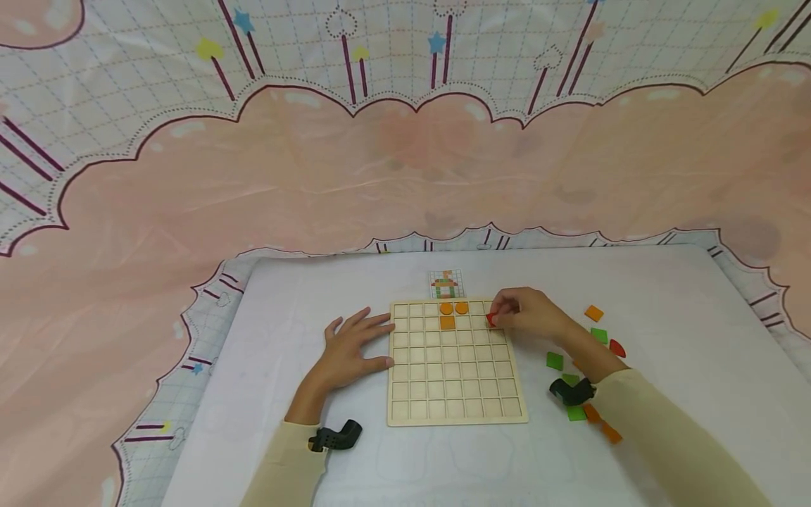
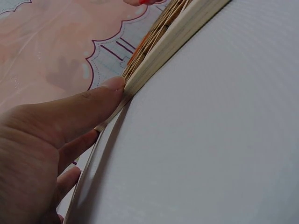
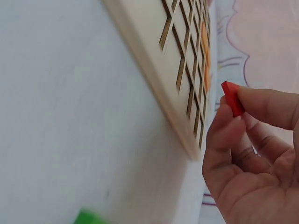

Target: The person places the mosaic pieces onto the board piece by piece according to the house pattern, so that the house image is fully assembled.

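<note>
A wooden grid board (image 1: 451, 366) lies on the white table. Two orange round tiles (image 1: 446, 308) sit side by side in its top row, and an orange square tile (image 1: 448, 322) fills a cell just below the left one. My left hand (image 1: 350, 355) has its fingers spread, and the thumb and fingertips touch the board's left edge. Between thumb and index finger, my right hand (image 1: 529, 313) pinches a small red tile (image 3: 233, 99) over the board's upper right corner. The red tile's full outline is partly covered by the fingers.
A small picture card (image 1: 446, 284) with a coloured block pattern lies beyond the board. To the right, partly under my right forearm, are several loose green tiles (image 1: 555, 361), orange tiles (image 1: 593, 313) and a red rounded tile (image 1: 617, 348). A patterned cloth (image 1: 380, 183) hangs behind the table.
</note>
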A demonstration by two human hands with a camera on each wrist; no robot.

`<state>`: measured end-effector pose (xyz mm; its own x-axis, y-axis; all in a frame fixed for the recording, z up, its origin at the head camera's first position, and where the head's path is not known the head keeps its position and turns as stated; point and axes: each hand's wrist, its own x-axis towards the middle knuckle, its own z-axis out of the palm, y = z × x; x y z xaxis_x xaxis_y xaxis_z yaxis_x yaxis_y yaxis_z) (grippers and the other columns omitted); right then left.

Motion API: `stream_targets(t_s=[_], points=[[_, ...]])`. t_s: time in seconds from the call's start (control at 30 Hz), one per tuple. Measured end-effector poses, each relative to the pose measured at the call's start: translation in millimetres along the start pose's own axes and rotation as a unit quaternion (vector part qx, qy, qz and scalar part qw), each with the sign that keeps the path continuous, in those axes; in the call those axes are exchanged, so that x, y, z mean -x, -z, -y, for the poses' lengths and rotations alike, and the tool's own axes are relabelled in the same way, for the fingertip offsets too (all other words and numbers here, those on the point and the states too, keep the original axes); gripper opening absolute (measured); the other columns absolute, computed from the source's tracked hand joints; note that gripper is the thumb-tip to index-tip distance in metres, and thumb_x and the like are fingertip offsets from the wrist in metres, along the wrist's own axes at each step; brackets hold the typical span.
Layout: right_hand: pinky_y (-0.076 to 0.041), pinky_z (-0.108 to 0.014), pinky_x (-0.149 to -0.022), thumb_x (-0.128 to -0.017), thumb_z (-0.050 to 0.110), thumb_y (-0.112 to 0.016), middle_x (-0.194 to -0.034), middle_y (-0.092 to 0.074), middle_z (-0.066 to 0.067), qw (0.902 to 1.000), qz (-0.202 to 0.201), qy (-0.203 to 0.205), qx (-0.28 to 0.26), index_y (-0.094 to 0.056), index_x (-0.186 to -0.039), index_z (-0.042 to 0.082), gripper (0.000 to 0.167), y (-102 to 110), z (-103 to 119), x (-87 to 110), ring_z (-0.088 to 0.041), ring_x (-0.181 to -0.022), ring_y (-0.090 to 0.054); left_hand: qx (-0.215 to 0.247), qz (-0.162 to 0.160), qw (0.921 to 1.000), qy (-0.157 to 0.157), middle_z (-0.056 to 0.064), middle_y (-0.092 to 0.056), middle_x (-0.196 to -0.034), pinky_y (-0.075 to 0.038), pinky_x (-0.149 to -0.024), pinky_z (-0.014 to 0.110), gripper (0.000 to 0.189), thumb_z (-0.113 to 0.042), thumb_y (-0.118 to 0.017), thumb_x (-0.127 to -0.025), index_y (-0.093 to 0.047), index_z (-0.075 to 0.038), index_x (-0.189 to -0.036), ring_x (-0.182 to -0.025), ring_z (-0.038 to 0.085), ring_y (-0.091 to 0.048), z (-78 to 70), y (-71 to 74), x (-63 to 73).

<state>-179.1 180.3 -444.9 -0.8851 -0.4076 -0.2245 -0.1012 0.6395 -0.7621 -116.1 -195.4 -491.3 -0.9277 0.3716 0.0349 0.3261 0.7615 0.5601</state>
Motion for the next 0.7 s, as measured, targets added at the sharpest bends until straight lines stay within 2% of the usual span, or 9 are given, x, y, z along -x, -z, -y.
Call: stream_targets(t_s=[0.13,0.23,0.33,0.4,0.57,0.7], points=[[-0.048,-0.033,-0.083,-0.092,0.011,-0.071,-0.100,-0.070,-0.004,0.9997,0.010,0.018,-0.016,-0.073,-0.115,0.012,0.023,-6.9,6.1,-1.7,-0.021,-0.092,-0.059,0.001,-0.001,1.0000,-0.001,-0.005,-0.049,-0.158,-0.003,-0.118,0.068,0.067,-0.046,-0.080,-0.084,-0.060,-0.024,-0.144,-0.157,0.028,-0.025,0.5,-0.3,-0.1],[-0.049,-0.033,-0.086,-0.095,0.009,-0.068,-0.110,-0.072,-0.005,0.9992,0.018,0.029,-0.019,-0.074,-0.120,0.013,0.026,-11.8,10.6,-2.2,-0.021,-0.096,-0.058,0.002,-0.003,1.0000,-0.003,-0.005,-0.049,-0.158,-0.004,-0.118,0.068,0.067,-0.046,-0.080,-0.084,-0.061,-0.024,-0.144,-0.157,0.028,-0.025,0.5,-0.1,0.0],[-0.049,-0.034,-0.090,-0.096,0.010,-0.067,-0.109,-0.072,-0.003,0.9989,0.023,0.035,-0.021,-0.075,-0.114,0.012,0.020,-16.6,16.7,-3.1,-0.021,-0.097,-0.058,0.003,-0.004,1.0000,-0.004,-0.004,-0.049,-0.158,-0.004,-0.118,0.068,0.067,-0.046,-0.080,-0.084,-0.061,-0.024,-0.144,-0.156,0.029,-0.025,0.0,0.2,0.2],[-0.049,-0.035,-0.091,-0.095,0.011,-0.069,-0.102,-0.071,-0.003,0.9988,0.027,0.029,-0.028,-0.074,-0.110,0.012,0.016,-19.7,20.0,-4.2,-0.020,-0.097,-0.060,0.005,-0.004,1.0000,-0.005,-0.004,-0.049,-0.158,-0.003,-0.118,0.068,0.067,-0.046,-0.080,-0.084,-0.061,-0.024,-0.143,-0.156,0.029,-0.025,-0.3,0.4,0.4],[-0.049,-0.034,-0.085,-0.091,0.014,-0.074,-0.091,-0.072,-0.001,0.9986,0.026,0.009,-0.046,-0.073,-0.103,0.014,0.012,-26.3,22.7,-8.0,-0.020,-0.090,-0.062,0.006,-0.005,0.9999,-0.008,-0.003,-0.049,-0.158,-0.003,-0.118,0.069,0.067,-0.046,-0.080,-0.084,-0.061,-0.023,-0.144,-0.156,0.029,-0.025,0.1,0.5,0.7],[-0.049,-0.033,-0.083,-0.090,0.014,-0.076,-0.093,-0.073,0.000,0.9992,0.017,0.006,-0.035,-0.076,-0.099,0.016,0.010,-31.9,22.1,-10.1,-0.020,-0.089,-0.061,0.004,-0.005,0.9999,-0.009,-0.004,-0.049,-0.158,-0.003,-0.118,0.069,0.067,-0.046,-0.080,-0.084,-0.061,-0.024,-0.144,-0.156,0.029,-0.025,1.0,0.0,0.7]])
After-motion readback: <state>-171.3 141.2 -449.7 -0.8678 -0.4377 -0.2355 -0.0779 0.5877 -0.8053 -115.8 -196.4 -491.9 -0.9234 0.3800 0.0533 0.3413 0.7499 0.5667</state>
